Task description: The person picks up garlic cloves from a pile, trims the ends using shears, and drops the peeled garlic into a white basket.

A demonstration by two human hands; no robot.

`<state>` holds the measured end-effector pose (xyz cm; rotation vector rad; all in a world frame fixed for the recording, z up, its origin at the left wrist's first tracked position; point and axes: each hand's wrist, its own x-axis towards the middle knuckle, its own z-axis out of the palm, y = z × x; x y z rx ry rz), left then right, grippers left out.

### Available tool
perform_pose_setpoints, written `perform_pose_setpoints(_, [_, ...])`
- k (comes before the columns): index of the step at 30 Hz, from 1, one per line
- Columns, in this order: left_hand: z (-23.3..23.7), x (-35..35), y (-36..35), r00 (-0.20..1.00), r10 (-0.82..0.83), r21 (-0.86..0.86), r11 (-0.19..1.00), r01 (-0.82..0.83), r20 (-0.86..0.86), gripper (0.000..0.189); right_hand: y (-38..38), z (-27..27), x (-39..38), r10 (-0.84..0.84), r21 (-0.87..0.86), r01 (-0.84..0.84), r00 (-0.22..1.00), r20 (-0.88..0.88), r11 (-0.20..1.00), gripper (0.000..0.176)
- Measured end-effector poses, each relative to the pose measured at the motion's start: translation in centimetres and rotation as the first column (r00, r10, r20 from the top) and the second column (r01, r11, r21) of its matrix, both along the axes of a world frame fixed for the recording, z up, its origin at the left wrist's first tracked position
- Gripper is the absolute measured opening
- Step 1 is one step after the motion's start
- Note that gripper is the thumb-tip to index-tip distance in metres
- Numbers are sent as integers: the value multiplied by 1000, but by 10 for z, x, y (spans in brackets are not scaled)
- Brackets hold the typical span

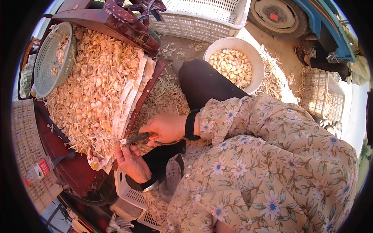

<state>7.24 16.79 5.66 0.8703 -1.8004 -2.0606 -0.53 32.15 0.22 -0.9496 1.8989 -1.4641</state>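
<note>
**A:** Our right hand is closed round the orange handles of the shears. The blades point to nine o'clock and are almost together.

**B:** Our left hand sits just under them at seven o'clock. Its fingers curl up to the blade tips and pinch a small pale piece there. We take it for a clove, but it is too small to tell how it is turned.

**A:** So the clove is at the very tips, touching the blades, just off the near edge of the pile.

**B:** Then we judge the cut wants the tips only, and a short bite. We hold the clove by its body so that only the end to be trimmed stands past our fingers.

**A:** And the thumb belongs behind the line of the blades, not across it. The pinch is very close to the edge.

**B:** A steady right wrist helps too. We let the left hand bring the clove to the shears rather than chase it with the blades.

**A:** What lies around us?

**B:** The pile spreads out to ten o'clock, with a green basket at its far side, at eleven. Husks litter the ground at twelve.

**A:** At one o'clock there is a white bucket with loose cloves in it, well apart from our hands.

**B:** Beyond it are a white crate and a wheel. Part of another person shows at two o'clock.
</note>
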Motion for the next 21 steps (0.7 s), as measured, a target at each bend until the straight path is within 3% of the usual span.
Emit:
perform_pose_setpoints(7, [1,-2,9,996,78,-40,996,-76,39,29,-3,-7,5,-82,-8,82,987,-139,997,29])
perform_pose_setpoints(13, [6,3,11,993,79,-117,991,-69,87,29,-2,-8,8,-62,-15,61,988,-138,998,27])
perform_pose_setpoints(16, [14,4,16,990,111,-128,987,-100,81,30,0,-4,8,-62,-75,56,996,-68,996,27])
perform_pose_setpoints(21, [15,12,4,993,24,-61,998,-17,114,28,-7,-8,12,-35,-132,49,994,102,990,28])
